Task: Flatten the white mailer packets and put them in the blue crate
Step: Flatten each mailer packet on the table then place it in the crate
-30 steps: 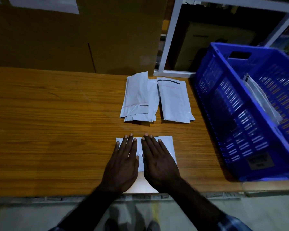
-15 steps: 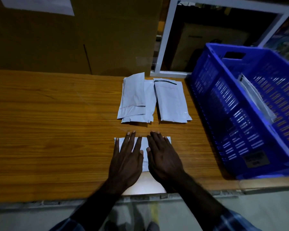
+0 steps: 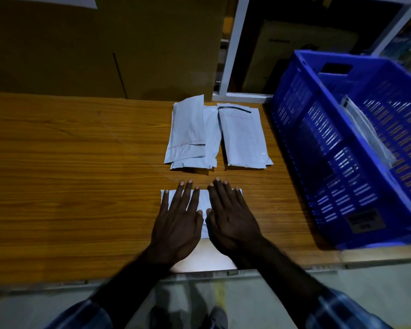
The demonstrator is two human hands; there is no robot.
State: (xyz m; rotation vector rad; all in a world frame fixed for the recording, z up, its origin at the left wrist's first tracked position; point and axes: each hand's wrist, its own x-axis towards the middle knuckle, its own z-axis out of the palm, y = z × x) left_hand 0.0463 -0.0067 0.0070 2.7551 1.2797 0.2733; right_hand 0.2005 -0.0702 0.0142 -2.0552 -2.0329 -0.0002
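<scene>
Two hands lie flat on one white packet (image 3: 203, 205) near the front edge of the table (image 3: 69, 186): the left hand (image 3: 178, 224) covers its left part and the right hand (image 3: 230, 217) its right part, thumbs almost meeting in the middle. The fingers (image 3: 184, 195) of both hands are straight and spread, pressing down and grasping nothing, and their tips reach just past the packet's far edge. Further back, toward the table's far edge, I count three more white packets: a pair overlapping, the upper packet (image 3: 188, 131) lying partly over the lower packet (image 3: 210, 143), and just beside them to the right a single packet (image 3: 244, 136) with a dark strip at its top. That makes four on the table. Compared with a second ago both hands have slid forward along the packet, so more of its near end shows between the wrists and less of its far right corner, while the three packets behind have stayed as they were. One blue crate (image 3: 318, 143) stands at the table's right edge, well apart from the hands, its slotted walls tall. Inside it one packet in clear wrapping (image 3: 368, 134) leans tilted against the right wall; whether anything else lies in it I cannot tell.
</scene>
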